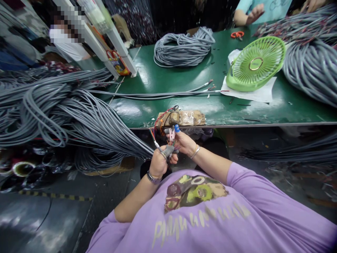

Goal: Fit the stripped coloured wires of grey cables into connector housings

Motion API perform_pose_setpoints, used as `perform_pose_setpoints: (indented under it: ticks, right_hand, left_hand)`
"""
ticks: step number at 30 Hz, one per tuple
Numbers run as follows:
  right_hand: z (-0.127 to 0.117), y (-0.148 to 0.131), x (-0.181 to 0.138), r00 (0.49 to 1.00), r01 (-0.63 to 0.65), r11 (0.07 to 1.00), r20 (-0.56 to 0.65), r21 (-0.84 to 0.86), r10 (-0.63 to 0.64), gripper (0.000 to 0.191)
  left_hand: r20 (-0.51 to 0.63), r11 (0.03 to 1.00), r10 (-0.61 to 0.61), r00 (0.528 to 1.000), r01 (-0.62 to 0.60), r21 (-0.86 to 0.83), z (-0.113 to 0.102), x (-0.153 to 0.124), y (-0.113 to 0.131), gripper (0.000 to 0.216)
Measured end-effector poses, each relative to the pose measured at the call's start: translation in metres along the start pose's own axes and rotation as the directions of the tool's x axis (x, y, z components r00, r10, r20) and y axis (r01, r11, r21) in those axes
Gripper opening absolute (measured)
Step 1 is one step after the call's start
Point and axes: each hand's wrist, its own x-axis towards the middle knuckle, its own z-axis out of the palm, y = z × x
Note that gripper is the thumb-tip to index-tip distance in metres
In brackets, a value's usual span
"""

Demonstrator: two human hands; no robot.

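My left hand (pixel 158 162) is closed around a grey cable (pixel 158 147), just in front of the bench edge. Coloured wires (pixel 152 133) fan out from that cable's white-banded end. A grey covering (pixel 168 150) shows at the thumb and fingers; whether it is worn or held is unclear. My right hand (pixel 185 143), with a blue cover (pixel 177 128) on one fingertip, is closed on a small pale pink clip-like piece (pixel 171 135). Thin wires lie between both hands. Behind them, a wooden block (pixel 188 118) with red and black leads rests at the edge.
Large grey cable bundles (pixel 86 109) hang over the bench at left. A cable coil (pixel 184 47), a green fan (pixel 256 65), orange-handled scissors (pixel 237 34) and another coil (pixel 312 72) stand on the green bench (pixel 147 112). Another person's hand (pixel 255 14) shows at the far side.
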Motion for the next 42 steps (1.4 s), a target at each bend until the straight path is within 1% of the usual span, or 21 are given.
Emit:
perform_pose_setpoints:
  ticks: [2,4,7,12,18,22,25,27,30,33,38,42]
  right_hand:
    - [0.002,0.000,0.000,1.000,0.000,1.000,-0.028,0.014,0.000,0.047]
    - [0.002,0.001,0.000,1.000,-0.016,1.000,-0.025,0.015,0.016,0.049]
    - [-0.001,0.003,-0.001,0.999,-0.041,0.999,0.016,0.015,0.041,0.054]
    - [-0.009,0.005,-0.005,0.995,-0.044,0.999,0.088,0.026,0.041,0.058]
    - [-0.018,-0.002,-0.008,0.992,-0.056,0.998,0.115,-0.024,0.058,0.055]
    - [-0.017,-0.006,-0.008,0.991,-0.025,0.996,0.126,-0.081,0.035,0.046]
    - [-0.016,-0.005,-0.010,0.990,0.052,0.988,0.136,-0.148,-0.031,0.037]
    - [-0.015,-0.003,-0.011,0.990,0.071,0.985,0.132,-0.160,-0.050,0.037]
    - [-0.013,-0.001,-0.010,0.995,0.008,0.991,0.097,-0.133,0.005,0.045]
    - [-0.012,-0.001,-0.007,0.997,-0.028,0.996,0.070,-0.085,0.034,0.047]
    - [-0.013,-0.002,-0.004,0.996,-0.027,1.000,0.089,-0.001,0.027,0.043]
    - [-0.007,-0.001,-0.004,0.999,0.009,1.000,0.040,0.029,-0.010,0.038]
  left_hand:
    - [0.008,1.000,-0.010,1.000,0.010,0.008,0.000,0.001,-0.001,0.037]
    - [0.013,1.000,-0.018,1.000,0.018,0.023,0.001,0.003,-0.001,0.037]
    - [0.013,0.999,-0.018,1.000,0.017,0.046,0.001,0.003,0.000,0.039]
    - [0.002,0.998,-0.015,1.000,0.015,0.059,0.000,-0.003,0.001,0.041]
    - [0.009,0.998,0.024,1.000,-0.024,0.062,-0.004,-0.013,-0.001,0.037]
    - [0.010,0.998,0.033,0.999,-0.034,0.049,-0.003,-0.013,-0.001,0.036]
    - [-0.022,0.999,0.053,0.998,-0.052,0.012,-0.001,-0.013,0.000,0.033]
    - [-0.057,0.998,0.068,0.996,-0.069,-0.013,0.000,-0.012,-0.001,0.031]
    - [-0.096,0.995,0.095,0.991,-0.098,-0.025,0.001,-0.012,-0.005,0.030]
    - [-0.106,0.993,0.120,0.987,-0.121,-0.006,0.003,-0.011,-0.007,0.032]
    - [-0.156,0.983,0.179,0.971,-0.183,-0.009,0.007,-0.009,-0.008,0.031]
    - [-0.218,0.976,0.212,0.953,-0.217,-0.001,0.010,-0.008,-0.010,0.030]
